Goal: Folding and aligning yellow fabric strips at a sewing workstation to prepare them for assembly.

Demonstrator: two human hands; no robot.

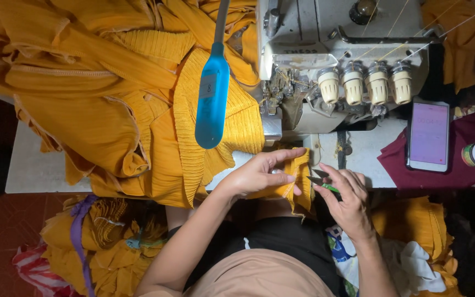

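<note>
Forearms reach up from the bottom edge toward the table point(34, 170). Heaped yellow cloth point(100, 93) covers the table's left half and spills off its front. Grey sewing machine point(336, 60) stands at top centre, four cream knobs point(365, 83) in a row on its front. Blue lamp head point(213, 102) hangs over the cloth. Phone point(428, 133), screen lit, lies on maroon cloth to the right. Small yellow piece point(298, 181) sits at the table's front edge below the machine; left hand point(259, 173) pinches its upper edge, fingers closed on it. Right hand point(347, 201), just beside, is closed round green-handled snips point(324, 181), blades pointing at the piece.
</note>
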